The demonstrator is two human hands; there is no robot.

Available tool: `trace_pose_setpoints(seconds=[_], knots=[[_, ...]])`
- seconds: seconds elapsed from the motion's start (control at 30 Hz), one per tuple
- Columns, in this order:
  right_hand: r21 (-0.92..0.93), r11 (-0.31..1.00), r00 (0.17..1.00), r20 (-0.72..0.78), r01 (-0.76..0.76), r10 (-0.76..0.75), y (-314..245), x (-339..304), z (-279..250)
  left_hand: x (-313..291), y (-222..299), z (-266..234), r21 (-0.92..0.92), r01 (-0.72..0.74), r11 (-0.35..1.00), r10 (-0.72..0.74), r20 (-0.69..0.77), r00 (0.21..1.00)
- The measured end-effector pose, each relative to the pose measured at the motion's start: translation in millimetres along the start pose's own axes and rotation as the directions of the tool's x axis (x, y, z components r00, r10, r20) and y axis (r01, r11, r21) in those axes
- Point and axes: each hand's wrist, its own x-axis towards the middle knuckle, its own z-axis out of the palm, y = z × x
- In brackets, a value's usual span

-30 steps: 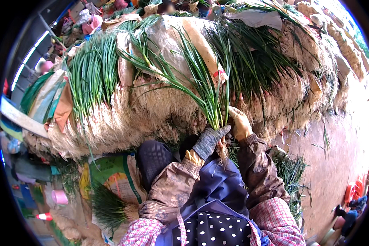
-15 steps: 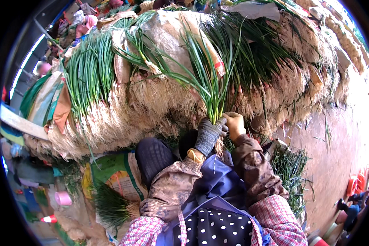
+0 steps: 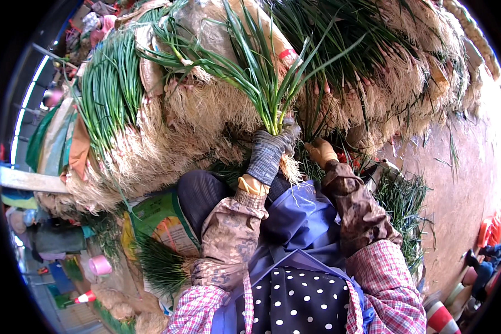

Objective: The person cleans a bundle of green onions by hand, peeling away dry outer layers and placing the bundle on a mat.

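Observation:
My left hand (image 3: 268, 149), in a grey knit glove over a yellowish one, is closed around a small bunch of green onions (image 3: 273, 97). Their green leaves fan upward past the fist, and pale roots hang below it. To the right and apart from the bunch is my right hand (image 3: 321, 152) in a yellowish glove. Its fingers look drawn together, low beside the hanging roots; what they hold, if anything, is hidden. In front of both hands lies a long heap of green onions (image 3: 350, 61), roots toward me.
Woven sacking (image 3: 211, 42) partly covers the heap. Loose green leaves (image 3: 403, 214) lie by my right arm. On the left are a printed green sack (image 3: 161, 214), another green bundle (image 3: 161, 264) and a pink cup-like container (image 3: 99, 265). A red-and-white cone (image 3: 442, 320) stands lower right.
My right hand has moved away from the bunch, slightly to the right and up. My left hand, still gripping the green onions, has shifted left and up. The view has shifted a little.

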Motion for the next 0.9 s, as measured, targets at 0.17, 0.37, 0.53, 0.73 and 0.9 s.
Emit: trace_pose_setpoints(seconds=[0.17, 0.37, 0.53, 0.73, 0.9], knots=[[0.168, 0.981, 0.996, -0.020, 0.093, -0.091, -14.0, 19.1, -42.3, 4.1, -3.7, 0.7, 0.033, -0.029, 0.999, 0.028, 0.004, 1.000], [0.661, 0.750, 0.990, 0.086, 0.024, -0.107, -116.3, -12.7, -143.3, 1.4, -1.7, 7.3, 0.177, 0.054, 0.983, -0.052, -0.013, 0.999], [0.589, 0.808, 0.998, 0.062, -0.015, -0.026, -125.8, -13.3, -135.0, 5.2, -31.8, 20.2, -0.019, -0.198, 0.980, 0.198, 0.179, 0.964], [0.556, 0.830, 0.999, 0.044, -0.036, 0.014, -103.0, -30.4, -100.8, -7.7, -14.3, 19.3, 0.095, 0.046, 0.994, -0.056, 0.099, 0.994], [0.477, 0.872, 0.975, 0.221, -0.110, 0.002, -108.6, -35.3, -91.9, -5.9, -23.7, 22.8, 0.255, -0.134, 0.958, 0.147, -0.032, 0.989]])
